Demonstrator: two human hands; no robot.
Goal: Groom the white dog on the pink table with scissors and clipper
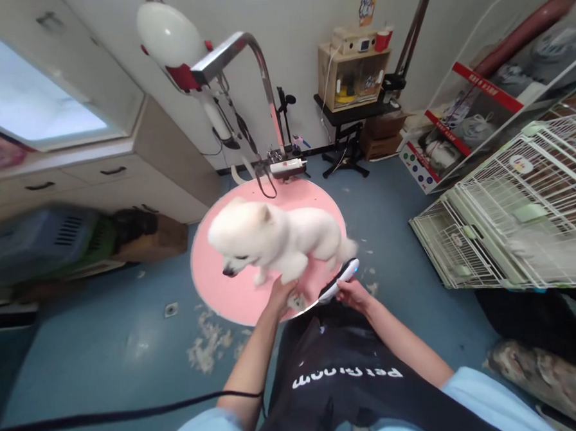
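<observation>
A white fluffy dog [311, 230] is on a round pink grooming table [213, 280], its head toward the left and lowered, its tail toward the right. My left hand [283, 294] is closed around the dog's raised front leg, near the paw. In my right hand [354, 294] is a white and black hair clipper [340, 279] with a small blue light, held at the table's near edge. The clipper's dark end points down and left, apart from the dog's coat. A small tuft of cut hair [296, 302] lies by my left hand.
A metal grooming arm [263, 69] with a hanging loop rises behind the dog, beside a white dryer [170, 38]. Wire cages [523, 197] stand at right. Clumps of cut hair [208, 342] lie on the blue floor. A black cable [110, 418] crosses my left arm.
</observation>
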